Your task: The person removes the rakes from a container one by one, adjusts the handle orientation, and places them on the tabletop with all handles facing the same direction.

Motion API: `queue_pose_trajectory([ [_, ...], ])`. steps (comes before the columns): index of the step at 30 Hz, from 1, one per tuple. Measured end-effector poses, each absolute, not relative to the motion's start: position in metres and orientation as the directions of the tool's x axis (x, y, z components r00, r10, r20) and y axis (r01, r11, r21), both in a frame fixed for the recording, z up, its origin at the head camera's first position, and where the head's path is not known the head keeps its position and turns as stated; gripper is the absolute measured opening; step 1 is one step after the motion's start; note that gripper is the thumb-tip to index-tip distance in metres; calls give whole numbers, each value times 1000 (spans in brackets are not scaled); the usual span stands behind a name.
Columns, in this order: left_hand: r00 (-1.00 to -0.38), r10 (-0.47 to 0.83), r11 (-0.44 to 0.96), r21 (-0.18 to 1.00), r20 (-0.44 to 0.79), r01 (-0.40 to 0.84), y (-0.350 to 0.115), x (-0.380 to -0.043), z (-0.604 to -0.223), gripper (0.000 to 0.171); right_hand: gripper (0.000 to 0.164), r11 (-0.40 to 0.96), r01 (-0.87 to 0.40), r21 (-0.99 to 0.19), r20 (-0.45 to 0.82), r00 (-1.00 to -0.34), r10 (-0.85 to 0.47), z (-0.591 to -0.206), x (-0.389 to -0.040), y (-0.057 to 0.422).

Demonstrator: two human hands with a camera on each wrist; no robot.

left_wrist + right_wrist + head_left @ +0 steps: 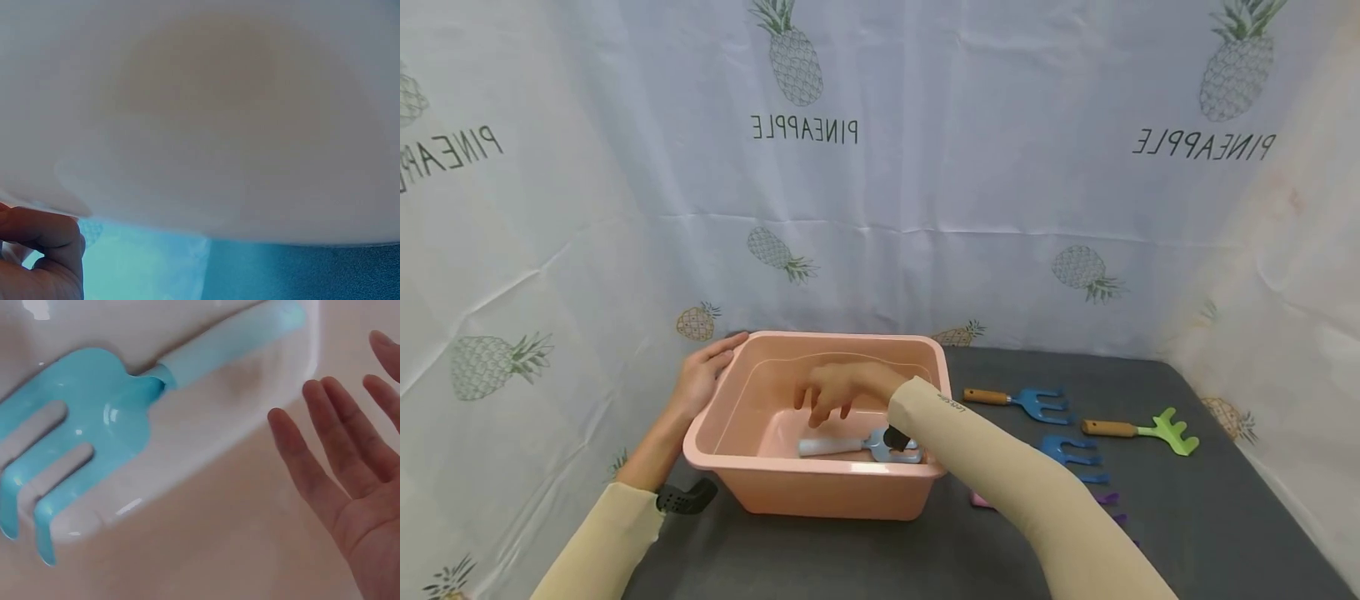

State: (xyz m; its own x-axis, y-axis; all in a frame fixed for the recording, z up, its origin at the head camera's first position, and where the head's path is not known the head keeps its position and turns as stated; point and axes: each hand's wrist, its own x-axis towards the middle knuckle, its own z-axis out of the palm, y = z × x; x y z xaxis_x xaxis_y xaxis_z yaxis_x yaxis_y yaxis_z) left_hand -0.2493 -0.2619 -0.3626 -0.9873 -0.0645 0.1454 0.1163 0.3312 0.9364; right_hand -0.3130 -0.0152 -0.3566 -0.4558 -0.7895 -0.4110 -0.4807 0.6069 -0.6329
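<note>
A pink plastic basin (820,492) stands on the dark table. My left hand (700,377) holds its left rim near the far corner; in the left wrist view the bent fingers (53,240) are at the rim, beside the basin's pale wall. Inside the basin lies a light blue hand fork (880,444) with a whitish handle to the left and tines to the right. Over the basin, beyond the fork, hangs my right hand (835,387), holding nothing. The right wrist view shows its fingers spread and loose, apart from the fork's handle (234,344).
Right of the basin lie a blue fork with a wooden handle (1041,404), a green rake (1172,432) and another blue fork (1063,447). Purple tines (1107,498) and a pink handle end (979,500) show past my right sleeve. A pineapple-print curtain (925,192) borders the table.
</note>
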Motion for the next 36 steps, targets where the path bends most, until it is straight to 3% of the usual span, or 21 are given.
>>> queue_pose_trajectory([
  [15,-982,-68,324,935,176,146,-260,-248,-362,44,46,652,-339,-678,-504,-431,-749,-381,-310,-15],
  [25,-983,-63,314,939,170,142,-262,-249,-365,44,44,702,-414,-580,-536,-455,-711,-385,-306,-17],
  [36,-983,-58,324,935,173,146,-261,-249,-364,44,60,735,-401,-547,-591,-437,-678,-392,-309,-16],
])
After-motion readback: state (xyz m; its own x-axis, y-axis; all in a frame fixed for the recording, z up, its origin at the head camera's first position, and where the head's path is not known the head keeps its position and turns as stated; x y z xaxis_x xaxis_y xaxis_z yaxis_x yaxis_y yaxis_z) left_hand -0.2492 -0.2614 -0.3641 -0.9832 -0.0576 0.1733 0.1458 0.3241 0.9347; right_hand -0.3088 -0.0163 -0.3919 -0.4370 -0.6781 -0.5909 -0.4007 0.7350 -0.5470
